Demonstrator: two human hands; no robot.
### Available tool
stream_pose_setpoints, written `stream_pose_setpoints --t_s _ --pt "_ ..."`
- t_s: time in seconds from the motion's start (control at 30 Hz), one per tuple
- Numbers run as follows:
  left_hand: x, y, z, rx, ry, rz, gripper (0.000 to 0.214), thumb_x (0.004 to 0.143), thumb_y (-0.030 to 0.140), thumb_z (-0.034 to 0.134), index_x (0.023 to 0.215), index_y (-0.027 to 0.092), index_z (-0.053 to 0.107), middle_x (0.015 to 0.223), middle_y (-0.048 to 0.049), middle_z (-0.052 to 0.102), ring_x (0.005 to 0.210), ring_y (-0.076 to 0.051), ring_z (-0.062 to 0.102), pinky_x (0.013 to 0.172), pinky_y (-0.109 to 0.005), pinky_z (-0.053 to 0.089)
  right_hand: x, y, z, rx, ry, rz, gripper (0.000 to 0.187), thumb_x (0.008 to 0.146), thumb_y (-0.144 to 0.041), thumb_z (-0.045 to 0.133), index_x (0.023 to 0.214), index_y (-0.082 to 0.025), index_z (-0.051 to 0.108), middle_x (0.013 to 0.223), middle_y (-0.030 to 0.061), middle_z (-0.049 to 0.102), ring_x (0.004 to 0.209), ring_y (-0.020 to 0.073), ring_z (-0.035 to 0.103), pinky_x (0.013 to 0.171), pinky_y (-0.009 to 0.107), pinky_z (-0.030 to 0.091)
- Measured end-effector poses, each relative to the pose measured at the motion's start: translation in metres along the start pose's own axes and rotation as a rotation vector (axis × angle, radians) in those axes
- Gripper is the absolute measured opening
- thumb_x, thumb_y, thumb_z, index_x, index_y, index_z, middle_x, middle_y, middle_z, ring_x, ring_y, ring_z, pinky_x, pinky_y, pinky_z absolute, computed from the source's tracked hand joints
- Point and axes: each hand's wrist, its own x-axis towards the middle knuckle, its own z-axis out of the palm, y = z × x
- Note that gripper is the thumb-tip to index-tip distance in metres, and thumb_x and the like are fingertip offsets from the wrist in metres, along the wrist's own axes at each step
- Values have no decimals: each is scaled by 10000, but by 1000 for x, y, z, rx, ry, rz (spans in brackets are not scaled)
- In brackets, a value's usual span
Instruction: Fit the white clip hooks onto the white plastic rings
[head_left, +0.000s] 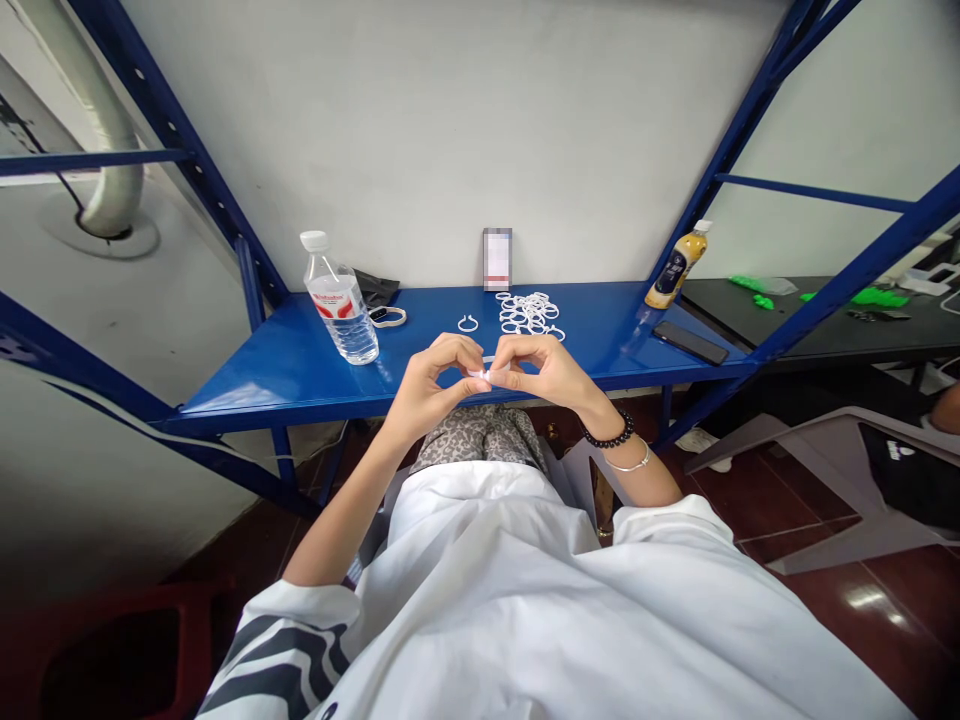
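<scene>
My left hand and my right hand meet in front of the table's near edge. Thumb and fingers of both are pinched on a small white plastic ring, mostly covered by the fingertips. Just beyond my right hand lies a loose pile of similar white rings on the blue table. One separate white ring, with a gap in its loop, lies beyond my left hand.
On the blue table stand a water bottle at left and a yellow drink bottle at right. A dark phone lies near the right end; a lit screen leans on the wall. Blue posts frame the sides.
</scene>
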Motion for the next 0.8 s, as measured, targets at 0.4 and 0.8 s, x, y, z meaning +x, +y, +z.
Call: stream_pose_setpoints --t_s 0.4,0.8 --pt "0 0 1 -44 18 -65 284 703 407 814 710 168 660 783 -52 640 838 -179 608 724 -287 516 1 3 -2 -3 0 17 298 815 -470 712 746 -180 694 729 -7 588 643 101 473 597 255 371" --pt "-1 -1 1 -50 -16 -76 321 688 429 820 696 167 634 790 -53 624 887 -198 616 740 -302 537 0 2 -3 -23 -28 9 270 812 -443 723 738 -183 707 699 -7 570 632 106 458 581 260 352"
